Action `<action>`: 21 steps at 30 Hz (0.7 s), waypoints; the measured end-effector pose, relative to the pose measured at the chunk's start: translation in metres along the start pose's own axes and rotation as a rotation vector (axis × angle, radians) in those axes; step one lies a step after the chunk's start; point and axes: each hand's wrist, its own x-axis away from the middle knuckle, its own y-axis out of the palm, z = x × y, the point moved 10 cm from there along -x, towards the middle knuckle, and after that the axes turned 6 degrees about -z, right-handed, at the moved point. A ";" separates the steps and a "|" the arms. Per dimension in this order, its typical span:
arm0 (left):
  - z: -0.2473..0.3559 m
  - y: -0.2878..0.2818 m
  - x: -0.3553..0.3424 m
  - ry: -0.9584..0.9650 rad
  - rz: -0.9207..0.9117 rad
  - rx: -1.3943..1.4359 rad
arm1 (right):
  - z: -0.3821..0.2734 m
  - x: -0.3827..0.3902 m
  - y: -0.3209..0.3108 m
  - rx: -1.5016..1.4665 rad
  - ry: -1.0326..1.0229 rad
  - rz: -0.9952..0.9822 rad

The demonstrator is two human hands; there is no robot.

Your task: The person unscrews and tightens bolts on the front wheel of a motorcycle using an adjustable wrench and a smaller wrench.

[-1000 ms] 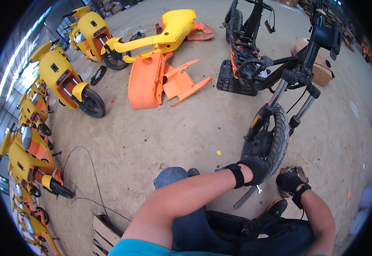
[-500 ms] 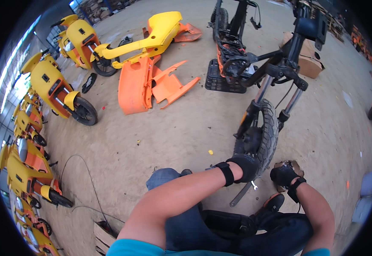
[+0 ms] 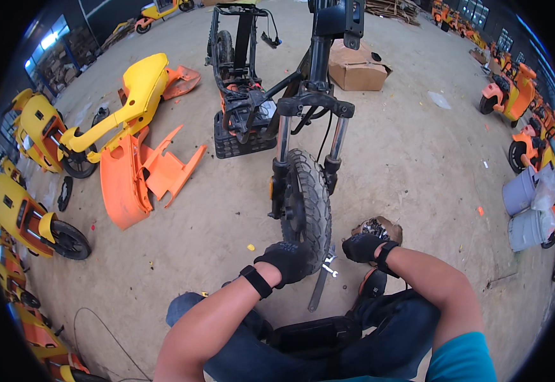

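In front of me stands the front wheel of a stripped scooter frame, held in its fork. My left hand, in a black glove, is closed against the wheel's lower left side, with its fingertips partly hidden. To the right of the wheel, my gloved right hand is curled closed beside an open container of small metal parts. Whatever its fingers hold is hidden. Between my hands a long flat metal bar lies on the floor, with the shiny open end of a wrench next to it.
Orange plastic panels and a yellow body shell lie left of the frame. A black crate supports its rear. Behind it sits a cardboard box. Yellow scooters line the left; buckets stand at right.
The view has swung to the right, bringing the buckets and orange scooters on that side into sight. My left hand stays at the wheel and my right hand beside the container of parts.
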 end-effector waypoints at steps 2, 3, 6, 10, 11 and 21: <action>-0.001 0.001 0.000 -0.002 0.005 -0.004 | -0.001 0.001 0.000 0.015 -0.036 0.032; -0.001 0.001 -0.001 -0.002 0.008 -0.005 | -0.002 0.004 0.002 0.044 -0.067 0.065; -0.003 0.003 -0.001 -0.006 0.007 -0.021 | -0.003 0.007 -0.004 0.078 -0.095 0.120; -0.006 0.006 -0.003 0.012 0.006 -0.013 | -0.007 0.003 -0.008 -0.030 0.027 -0.005; -0.004 0.004 -0.002 0.009 0.006 -0.019 | -0.005 0.003 -0.006 -0.019 0.025 -0.014; -0.007 0.009 -0.006 0.003 0.009 0.016 | -0.051 0.038 -0.100 0.105 0.234 -0.085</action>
